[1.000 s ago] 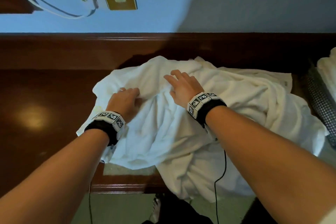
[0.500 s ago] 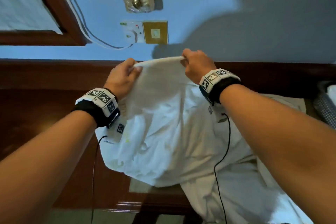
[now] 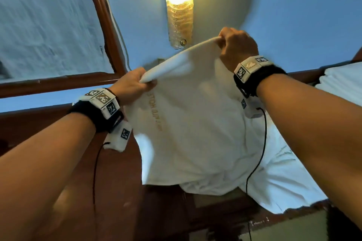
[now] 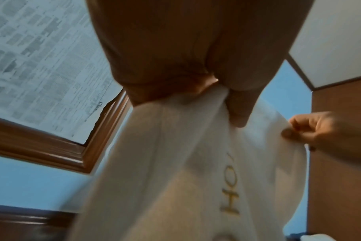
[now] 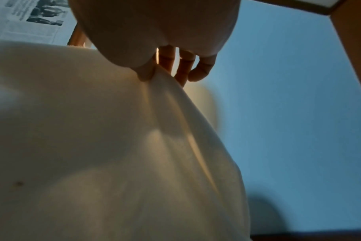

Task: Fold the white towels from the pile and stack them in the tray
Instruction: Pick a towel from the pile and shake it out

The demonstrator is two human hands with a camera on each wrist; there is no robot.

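Observation:
A white towel (image 3: 195, 123) with gold lettering hangs in the air in front of me, held by its top edge. My left hand (image 3: 135, 84) grips the left end of that edge, and my right hand (image 3: 233, 45) pinches the right end, a bit higher. In the left wrist view the towel (image 4: 175, 179) runs down from my left hand (image 4: 212, 91), with my right hand (image 4: 311, 130) beyond it. The right wrist view shows thumb and finger pinching the cloth (image 5: 113, 146). The rest of the white pile (image 3: 284, 178) lies on the dark wooden table (image 3: 117, 191) below.
A lit wall lamp (image 3: 179, 6) hangs on the blue wall straight ahead. A wooden-framed window (image 3: 101, 25) covered with newspaper is at the upper left. More white cloth (image 3: 344, 82) shows at the right edge. Cables hang from both wrist cameras.
Both hands have taken hold of a towel edge on the pile and lifted it high off the table, spreading it between them. My view has tilted up towards the wall and lamp.

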